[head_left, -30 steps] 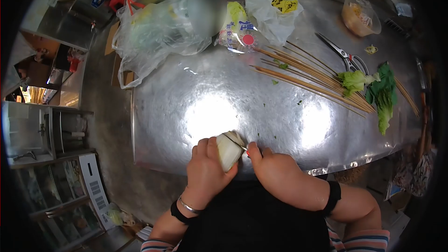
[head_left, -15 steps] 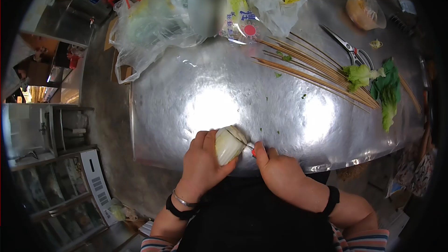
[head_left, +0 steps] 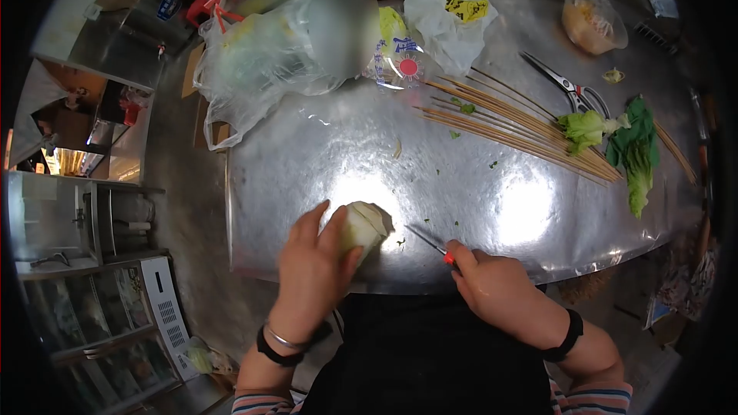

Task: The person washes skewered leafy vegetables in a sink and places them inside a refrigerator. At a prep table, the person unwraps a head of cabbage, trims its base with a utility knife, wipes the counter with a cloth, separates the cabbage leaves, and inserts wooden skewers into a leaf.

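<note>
Near the front edge of the metal table, a pale cabbage-like vegetable [head_left: 364, 224] is held by my left hand [head_left: 317, 252], whose fingers wrap round its left side and lower end. My right hand [head_left: 486, 275] grips a small knife [head_left: 430, 240] by its red handle. The knife's thin blade points up and left, apart from the vegetable. A small curved scrap [head_left: 397, 148] lies on the metal beyond the vegetable.
Wooden skewers [head_left: 523, 123], scissors [head_left: 570, 88], lettuce pieces [head_left: 586, 132] and dark green leaves [head_left: 636, 155] lie at the right. Farther back are a clear plastic bag [head_left: 261, 61], a white bag [head_left: 450, 15] and a plastic tub [head_left: 590, 27]. Shelving [head_left: 100, 300] stands at the left.
The knife has come out of the vegetable and moved right with my right hand. My left hand has shifted left, turning the vegetable. A curved scrap now shows on the table.
</note>
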Demonstrator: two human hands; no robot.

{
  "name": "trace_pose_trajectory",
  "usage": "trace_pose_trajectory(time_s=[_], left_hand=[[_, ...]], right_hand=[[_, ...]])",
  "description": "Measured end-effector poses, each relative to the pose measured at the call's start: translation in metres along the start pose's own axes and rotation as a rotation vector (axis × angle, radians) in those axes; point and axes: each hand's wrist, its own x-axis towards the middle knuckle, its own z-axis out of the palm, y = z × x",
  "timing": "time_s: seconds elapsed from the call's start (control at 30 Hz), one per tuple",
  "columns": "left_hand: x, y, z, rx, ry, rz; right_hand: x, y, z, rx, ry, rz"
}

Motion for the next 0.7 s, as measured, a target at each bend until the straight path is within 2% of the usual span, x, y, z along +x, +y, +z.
trace_pose_trajectory(time_s=[0.03,0.07,0.13,0.2,0.27,0.37,0.47,0.7], left_hand=[[-0.004,0.003,0.007,0.134,0.089,0.082],[-0.004,0.007,0.011,0.143,0.095,0.077],[0.000,0.013,0.016,0.138,0.151,-0.094],[0.004,0.004,0.015,0.215,0.142,-0.132],[0.007,0.002,0.009,0.152,-0.006,-0.229],[-0.003,0.020,0.004,0.123,0.026,-0.159],[-0.009,0.017,0.027,0.074,0.064,-0.116],[-0.010,0.017,0.025,0.045,0.047,-0.132]], right_hand=[[-0.001,-0.003,-0.003,0.060,0.048,0.029],[-0.001,-0.006,-0.004,0.124,0.095,0.056],[0.002,-0.010,-0.002,0.132,0.133,0.022],[0.007,-0.013,0.001,0.137,0.171,-0.010],[0.014,-0.017,0.002,0.088,0.201,-0.062],[0.017,-0.024,0.000,0.079,0.220,-0.081],[0.016,-0.025,0.007,0.125,0.240,-0.086],[0.026,-0.026,0.023,0.076,0.242,-0.169]])
